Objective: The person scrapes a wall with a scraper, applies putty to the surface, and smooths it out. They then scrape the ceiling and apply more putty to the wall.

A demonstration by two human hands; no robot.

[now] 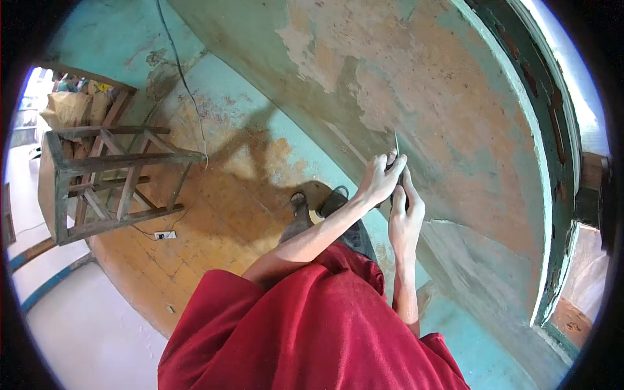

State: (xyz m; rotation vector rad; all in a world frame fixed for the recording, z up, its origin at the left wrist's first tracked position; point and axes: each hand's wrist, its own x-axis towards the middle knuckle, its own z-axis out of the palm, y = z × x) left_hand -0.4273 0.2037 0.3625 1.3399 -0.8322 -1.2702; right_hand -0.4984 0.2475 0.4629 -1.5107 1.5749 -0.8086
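Both my hands meet in front of a peeling teal and orange wall (455,110). My left hand (379,182) and my right hand (406,218) grip a scraper (397,156) together; its thin metal blade sticks up above my fingers and its dark handle is mostly hidden inside them. The blade's tip lies against the wall's flaking paint. My red sleeve (305,331) fills the bottom of the view.
A wooden trestle frame (97,175) stands at the left on the worn orange floor (214,221). A white power strip (165,234) and a hanging cable (188,84) lie near it. My dark shoes (318,208) show below my arms. A door frame (565,195) runs along the right.
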